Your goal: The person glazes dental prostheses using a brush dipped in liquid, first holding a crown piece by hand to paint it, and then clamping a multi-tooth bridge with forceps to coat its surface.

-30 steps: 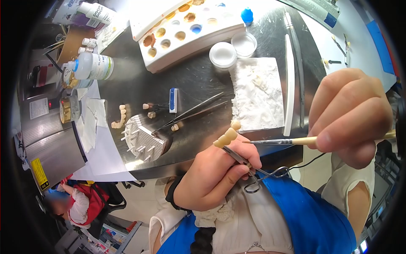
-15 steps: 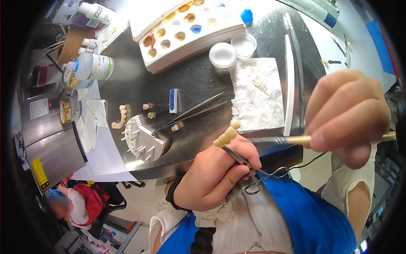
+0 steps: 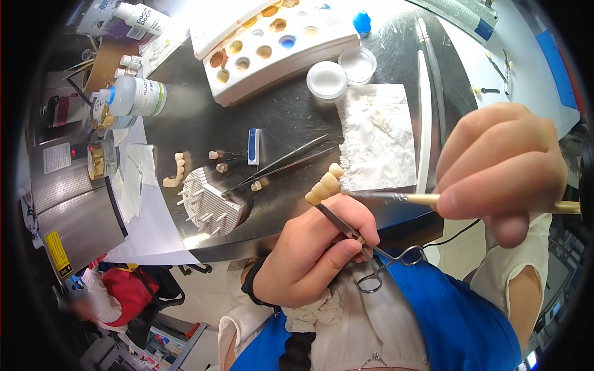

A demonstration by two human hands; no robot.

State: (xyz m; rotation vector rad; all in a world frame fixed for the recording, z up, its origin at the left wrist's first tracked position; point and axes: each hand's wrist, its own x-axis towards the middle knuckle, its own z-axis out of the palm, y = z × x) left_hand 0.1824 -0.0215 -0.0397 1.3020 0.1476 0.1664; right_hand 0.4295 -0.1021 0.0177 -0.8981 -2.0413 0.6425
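Note:
My left hand is closed around a locking forceps with ring handles, below its fingers. The forceps' jaws grip a cream dental bridge of several joined tooth crowns, raised above the table's front edge. My right hand pinches a thin paintbrush with a pale wooden handle. Its bristle end points left, a little to the right of the bridge and apart from it. On the metal table stands a honeycomb firing tray with white pegs. Another tooth bridge lies left of it.
Tweezers lie beside a few single crowns. A white paint palette, round jars and a folded tissue sit farther back. Glaze bottles stand at left. Another person sits at lower left.
The bridge has turned slightly and shifted left in the forceps of my left hand. My right hand and the brush have moved a little left and up.

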